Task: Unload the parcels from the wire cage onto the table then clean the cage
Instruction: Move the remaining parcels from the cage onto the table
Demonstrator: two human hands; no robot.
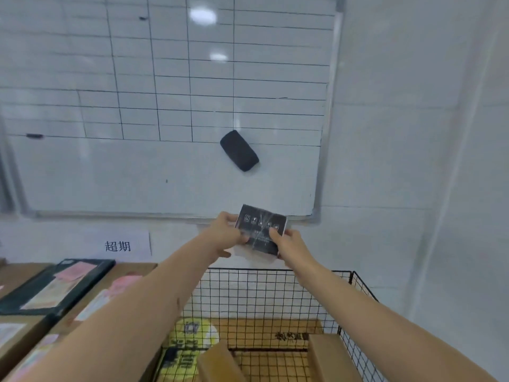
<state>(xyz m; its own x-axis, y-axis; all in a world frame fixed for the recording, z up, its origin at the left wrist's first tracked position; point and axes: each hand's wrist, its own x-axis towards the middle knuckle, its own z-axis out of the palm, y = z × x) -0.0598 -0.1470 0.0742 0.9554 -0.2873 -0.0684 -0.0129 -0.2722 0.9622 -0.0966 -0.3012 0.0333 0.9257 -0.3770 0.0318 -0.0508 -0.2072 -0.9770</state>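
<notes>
Holding up a small dark parcel (260, 227), both arms are stretched out in front of the whiteboard (165, 175). The left grip (230, 234) is wrapped round the parcel's left edge with its fingers curled onto it. The right grip (289, 244) pinches the lower right corner, thumb (274, 232) laid across the printed face. The parcel is tilted and sits up in the air, above the far rim of the wire cage (275, 296) and clear of it.

Down inside the cage, a cardboard box (217, 363) lies near the middle and a second cardboard box (329, 357) sits against the right side. A yellow bag (187, 340) is on the left behind the mesh.

Off to the left of the cage lies a flat dark package (55, 288) among brown cartons with pink labels (91, 304). On the wall above them is a paper sign (118, 245), and a black eraser (239, 150) clings to the whiteboard.
</notes>
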